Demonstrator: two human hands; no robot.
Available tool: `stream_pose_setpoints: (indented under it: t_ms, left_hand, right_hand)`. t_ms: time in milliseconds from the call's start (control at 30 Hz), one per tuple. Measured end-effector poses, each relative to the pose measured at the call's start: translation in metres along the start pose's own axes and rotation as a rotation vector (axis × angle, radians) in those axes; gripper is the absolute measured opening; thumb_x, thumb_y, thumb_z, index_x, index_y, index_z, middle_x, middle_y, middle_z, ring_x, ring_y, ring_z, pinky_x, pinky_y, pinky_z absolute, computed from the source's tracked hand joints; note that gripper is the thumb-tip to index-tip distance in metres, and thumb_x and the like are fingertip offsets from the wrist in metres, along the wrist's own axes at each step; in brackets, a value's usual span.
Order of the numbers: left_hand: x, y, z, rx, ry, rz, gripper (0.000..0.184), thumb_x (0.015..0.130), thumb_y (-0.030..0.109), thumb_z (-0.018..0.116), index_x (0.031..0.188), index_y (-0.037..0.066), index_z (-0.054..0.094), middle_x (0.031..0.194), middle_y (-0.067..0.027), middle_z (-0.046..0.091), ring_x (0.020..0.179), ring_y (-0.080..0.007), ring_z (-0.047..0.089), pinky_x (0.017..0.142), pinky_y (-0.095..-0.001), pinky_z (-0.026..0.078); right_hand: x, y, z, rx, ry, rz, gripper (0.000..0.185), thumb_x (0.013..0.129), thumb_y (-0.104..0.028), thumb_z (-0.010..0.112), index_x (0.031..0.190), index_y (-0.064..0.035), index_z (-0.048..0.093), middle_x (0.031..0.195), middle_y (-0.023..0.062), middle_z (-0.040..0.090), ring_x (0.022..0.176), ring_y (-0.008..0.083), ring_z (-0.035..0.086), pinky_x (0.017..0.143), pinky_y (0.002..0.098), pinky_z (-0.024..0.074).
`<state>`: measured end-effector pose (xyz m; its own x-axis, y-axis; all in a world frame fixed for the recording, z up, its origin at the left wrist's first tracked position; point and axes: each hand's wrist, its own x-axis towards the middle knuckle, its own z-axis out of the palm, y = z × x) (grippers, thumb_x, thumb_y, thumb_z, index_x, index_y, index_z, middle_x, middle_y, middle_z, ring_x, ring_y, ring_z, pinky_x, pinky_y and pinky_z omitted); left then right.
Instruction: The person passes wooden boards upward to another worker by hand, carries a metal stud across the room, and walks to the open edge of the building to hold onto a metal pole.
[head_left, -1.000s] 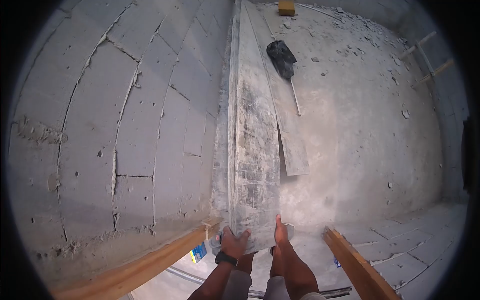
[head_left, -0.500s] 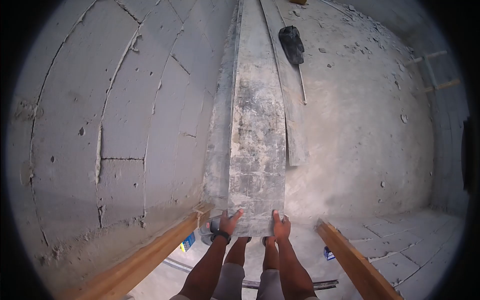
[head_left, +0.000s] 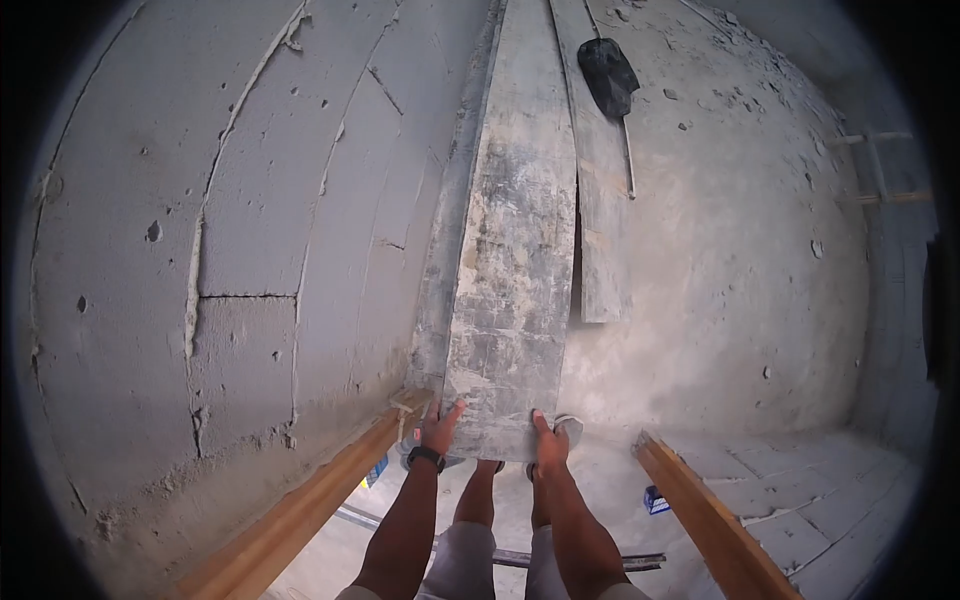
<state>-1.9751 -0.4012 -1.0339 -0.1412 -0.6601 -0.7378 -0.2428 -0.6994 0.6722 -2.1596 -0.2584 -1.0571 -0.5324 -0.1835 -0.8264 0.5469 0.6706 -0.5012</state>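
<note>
A long, wide board (head_left: 515,260) with a worn, stained grey surface runs away from me, its near end in front of my legs. My left hand (head_left: 438,430), with a dark band on the wrist, grips the near left edge, thumb on top. Across from it, my right hand (head_left: 548,443) is closed on the near right edge, thumb on top too. Fingers of both hands are mostly hidden under the board. A second, narrower board (head_left: 603,255) lies on the floor along the right side.
A block wall (head_left: 250,240) rises on the left. Wooden beams (head_left: 310,490) flank me left and right, the right beam (head_left: 710,510) slanting toward me. A black bag (head_left: 608,78) rests on the narrower board. Rubble (head_left: 750,100) litters the far floor.
The near end of the board has shifted slightly left and away from me, with both hands still on it. A shoe now shows beside my right hand. The view has turned a little.
</note>
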Motion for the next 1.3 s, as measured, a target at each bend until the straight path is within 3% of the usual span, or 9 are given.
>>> stream_pose_setpoints:
  t_ms: [67, 200, 300, 433, 633, 733, 933, 1133, 1300]
  left_hand:
    - [0.013, -0.029, -0.017, 0.111, 0.066, -0.024, 0.061, 0.081, 0.041, 0.070, 0.123, -0.001, 0.055, 0.112, -0.0121, 0.064, 0.101, -0.0186, 0.059, 0.087, -0.0320, 0.045]
    - [-0.012, 0.008, -0.006, 0.175, 0.108, 0.010, 0.056, 0.080, 0.044, 0.071, 0.112, -0.001, 0.060, 0.105, -0.0121, 0.067, 0.097, -0.0201, 0.061, 0.085, -0.0340, 0.047]
    - [-0.027, 0.024, 0.003, 0.291, 0.111, 0.069, 0.054, 0.081, 0.045, 0.070, 0.106, -0.001, 0.061, 0.100, -0.0151, 0.067, 0.094, -0.0241, 0.063, 0.084, -0.0359, 0.047]
    - [-0.052, 0.037, 0.029, 0.429, 0.170, 0.108, 0.057, 0.081, 0.048, 0.068, 0.104, -0.003, 0.060, 0.101, -0.0216, 0.066, 0.095, -0.0320, 0.063, 0.084, -0.0392, 0.047]
    - [-0.083, 0.048, 0.053, 0.575, 0.263, 0.036, 0.080, 0.079, 0.064, 0.060, 0.112, -0.009, 0.054, 0.105, -0.0334, 0.061, 0.106, -0.0450, 0.057, 0.088, -0.0460, 0.045]
    - [-0.113, 0.078, 0.055, 0.634, 0.245, 0.061, 0.090, 0.079, 0.068, 0.057, 0.115, -0.014, 0.051, 0.105, -0.0359, 0.060, 0.106, -0.0467, 0.057, 0.091, -0.0468, 0.045]
    - [-0.180, 0.130, 0.030, 0.746, 0.244, 0.087, 0.092, 0.080, 0.070, 0.052, 0.115, -0.015, 0.053, 0.108, -0.0361, 0.059, 0.108, -0.0467, 0.056, 0.092, -0.0474, 0.044]
    - [-0.260, 0.144, -0.023, 0.822, 0.026, -0.005, 0.097, 0.079, 0.075, 0.048, 0.110, -0.016, 0.057, 0.111, -0.0372, 0.057, 0.110, -0.0459, 0.056, 0.093, -0.0459, 0.043]
    - [-0.224, 0.064, -0.049, 0.892, 0.070, 0.176, 0.099, 0.078, 0.078, 0.044, 0.107, -0.016, 0.059, 0.112, -0.0396, 0.055, 0.112, -0.0468, 0.054, 0.096, -0.0465, 0.041]
  right_hand:
    - [-0.008, -0.010, 0.001, -0.125, 0.007, 0.056, 0.082, 0.079, -0.053, 0.068, 0.124, 0.0125, 0.050, 0.124, 0.0302, 0.054, 0.117, 0.0376, 0.052, 0.099, 0.0399, 0.0391]
    - [-0.014, -0.033, -0.010, -0.283, -0.026, 0.056, 0.083, 0.081, -0.056, 0.065, 0.125, 0.0123, 0.049, 0.124, 0.0283, 0.055, 0.118, 0.0379, 0.053, 0.099, 0.0401, 0.0397]
    - [-0.047, -0.084, -0.020, -0.334, -0.073, -0.048, 0.075, 0.084, -0.050, 0.064, 0.124, 0.0123, 0.050, 0.118, 0.0209, 0.059, 0.109, 0.0272, 0.056, 0.094, 0.0359, 0.0418]
    - [-0.016, -0.054, -0.045, -0.066, -0.252, -0.083, 0.070, 0.088, -0.050, 0.060, 0.122, 0.0114, 0.052, 0.116, 0.0186, 0.060, 0.106, 0.0232, 0.056, 0.093, 0.0336, 0.0423]
    - [-0.053, -0.090, -0.076, -0.091, -0.206, -0.119, 0.067, 0.089, -0.050, 0.058, 0.120, 0.0084, 0.057, 0.115, 0.0206, 0.063, 0.109, 0.0285, 0.059, 0.096, 0.0353, 0.0410]
    - [-0.092, -0.117, -0.087, -0.278, -0.077, -0.250, 0.067, 0.089, -0.052, 0.055, 0.117, 0.0090, 0.060, 0.114, 0.0239, 0.063, 0.110, 0.0320, 0.059, 0.096, 0.0377, 0.0413]
    - [-0.173, -0.143, -0.104, -0.383, -0.008, -0.228, 0.078, 0.084, -0.062, 0.055, 0.110, 0.0110, 0.062, 0.109, 0.0305, 0.062, 0.109, 0.0405, 0.058, 0.096, 0.0412, 0.0424]
    - [-0.238, -0.093, -0.111, -0.338, -0.004, -0.172, 0.085, 0.081, -0.059, 0.061, 0.118, 0.0175, 0.053, 0.116, 0.0307, 0.059, 0.112, 0.0363, 0.057, 0.095, 0.0395, 0.0428]
    - [-0.228, -0.032, -0.097, -0.305, 0.007, -0.176, 0.088, 0.080, -0.060, 0.060, 0.120, 0.0179, 0.051, 0.117, 0.0306, 0.058, 0.114, 0.0362, 0.056, 0.096, 0.0394, 0.0421]
